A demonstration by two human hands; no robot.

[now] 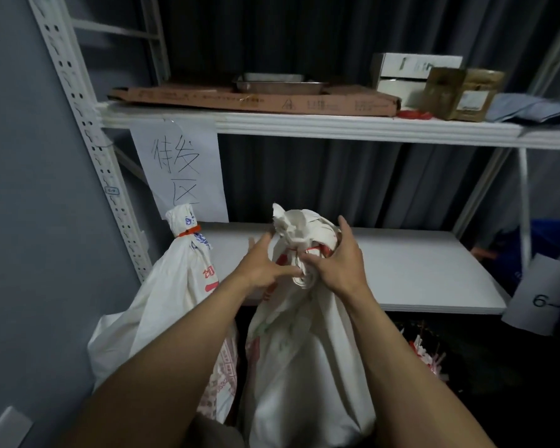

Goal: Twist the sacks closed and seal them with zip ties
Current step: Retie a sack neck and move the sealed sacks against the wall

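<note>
slippage is the likely fault: the right hand (pixel 340 263) clenches its fingers round the twisted neck of the white woven sack (pixel 304 350), what looks like a thin red zip tie (pixel 311 250) just above them; the left hand (pixel 262 270) is released, fingers spread beside the neck. any slackening would unwind the twist.

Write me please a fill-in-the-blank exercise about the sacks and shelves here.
1. The sealed sack carries an ____ zip tie.
2. The right hand grips the second sack, to the ____ of the sealed one.
3. The paper sign hangs from the ____ shelf.
4. The metal tray lies on a flat ____ box.
Missing words: orange; right; upper; cardboard.
</note>
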